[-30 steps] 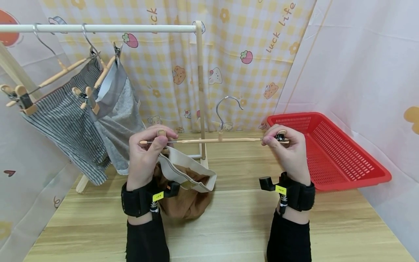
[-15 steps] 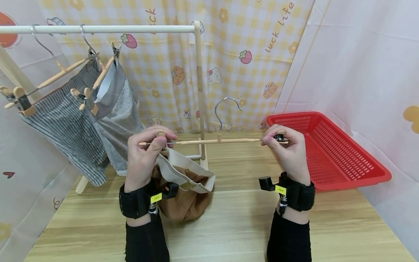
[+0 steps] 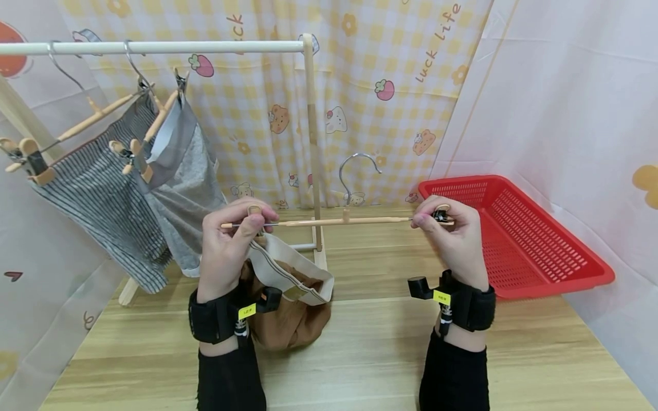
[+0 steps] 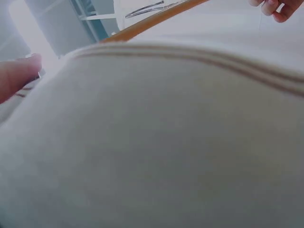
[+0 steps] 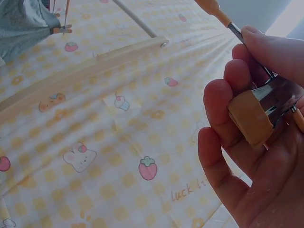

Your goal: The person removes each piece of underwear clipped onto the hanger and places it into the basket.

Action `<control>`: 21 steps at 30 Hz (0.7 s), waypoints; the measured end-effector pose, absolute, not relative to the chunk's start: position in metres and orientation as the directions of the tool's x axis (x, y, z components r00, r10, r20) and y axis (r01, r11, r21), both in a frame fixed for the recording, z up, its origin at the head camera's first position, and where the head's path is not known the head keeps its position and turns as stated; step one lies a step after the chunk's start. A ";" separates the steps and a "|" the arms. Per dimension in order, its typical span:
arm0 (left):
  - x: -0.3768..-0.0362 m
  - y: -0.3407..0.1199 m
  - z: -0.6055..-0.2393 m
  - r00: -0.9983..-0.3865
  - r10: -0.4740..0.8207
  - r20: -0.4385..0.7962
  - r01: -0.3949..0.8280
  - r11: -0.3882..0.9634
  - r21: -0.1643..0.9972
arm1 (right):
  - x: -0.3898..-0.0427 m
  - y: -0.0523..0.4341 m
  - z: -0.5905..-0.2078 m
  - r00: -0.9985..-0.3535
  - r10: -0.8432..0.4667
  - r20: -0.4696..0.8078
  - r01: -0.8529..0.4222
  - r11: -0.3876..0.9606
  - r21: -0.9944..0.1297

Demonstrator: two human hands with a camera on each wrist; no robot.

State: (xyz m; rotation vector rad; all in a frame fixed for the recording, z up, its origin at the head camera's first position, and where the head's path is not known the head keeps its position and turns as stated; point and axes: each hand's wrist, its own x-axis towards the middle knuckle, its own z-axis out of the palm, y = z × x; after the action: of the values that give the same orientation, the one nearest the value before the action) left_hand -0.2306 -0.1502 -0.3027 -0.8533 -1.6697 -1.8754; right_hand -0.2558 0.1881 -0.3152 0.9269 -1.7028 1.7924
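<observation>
L hand (image 3: pixel 226 248) pinches the hanger (image 3: pixel 319 221) at its left clip (image 3: pixel 254 210), R hand (image 3: pixel 456 242) at its right clip (image 3: pixel 440 215); hands well apart, hanger approx. level betw. them above the table (image 3: pixel 370 354), hook (image 3: pixel 341 171) up. Brown garment (image 3: pixel 293 325) w/ cream waistband (image 3: pixel 281 271) hangs just below L hand. Rack (image 3: pixel 311 85) w/ striped garment (image 3: pixel 110 188) & grey garment (image 3: pixel 190 188) at left; red basket (image 3: pixel 540 233) at right.

A brown garment (image 3: pixel 294 322) hangs from a wooden hanger (image 3: pixel 370 220).
</observation>
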 end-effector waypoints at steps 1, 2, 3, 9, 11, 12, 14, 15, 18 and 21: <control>-0.230 -0.150 -0.303 -0.690 0.048 0.722 0.712 -0.138 0.689 | -0.256 0.188 -0.315 -0.646 -0.099 0.757 -0.751 -0.099 -0.653; -0.230 -0.150 -0.302 -0.692 0.049 0.720 0.709 -0.140 0.691 | -0.256 0.189 -0.315 -0.646 -0.098 0.757 -0.751 -0.101 -0.653; -0.230 -0.150 -0.302 -0.697 0.051 0.715 0.704 -0.136 0.697 | -0.256 0.189 -0.315 -0.646 -0.098 0.757 -0.750 -0.102 -0.654; -0.228 -0.152 -0.302 -0.735 0.081 0.674 0.669 -0.082 0.739 | -0.254 0.191 -0.314 -0.657 -0.082 0.749 -0.742 -0.109 -0.662; -0.228 -0.152 -0.302 -0.729 0.082 0.680 0.677 -0.064 0.733 | -0.254 0.192 -0.314 -0.663 -0.078 0.745 -0.737 -0.107 -0.667; -0.228 -0.153 -0.302 -0.720 0.080 0.689 0.686 -0.061 0.725 | -0.253 0.192 -0.314 -0.664 -0.078 0.743 -0.736 -0.105 -0.669; -0.228 -0.153 -0.303 -0.696 0.072 0.714 0.714 -0.034 0.700 | -0.253 0.192 -0.314 -0.664 -0.083 0.743 -0.735 -0.107 -0.669; -0.228 -0.153 -0.303 -0.684 0.066 0.727 0.728 -0.015 0.686 | -0.253 0.192 -0.314 -0.663 -0.087 0.743 -0.735 -0.107 -0.669; -0.227 -0.154 -0.302 -0.653 0.047 0.756 0.758 0.054 0.650 | -0.254 0.193 -0.314 -0.658 -0.098 0.747 -0.739 -0.110 -0.665; -0.225 -0.154 -0.301 -0.635 0.025 0.772 0.768 0.126 0.627 | -0.254 0.193 -0.315 -0.655 -0.107 0.748 -0.742 -0.099 -0.663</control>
State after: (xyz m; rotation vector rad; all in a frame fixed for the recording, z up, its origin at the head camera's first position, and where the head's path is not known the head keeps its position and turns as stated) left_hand -0.2254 -0.1538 -0.3015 -0.7665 -1.7983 -1.5651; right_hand -0.2544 0.1929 -0.3147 0.9261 -1.7141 1.8039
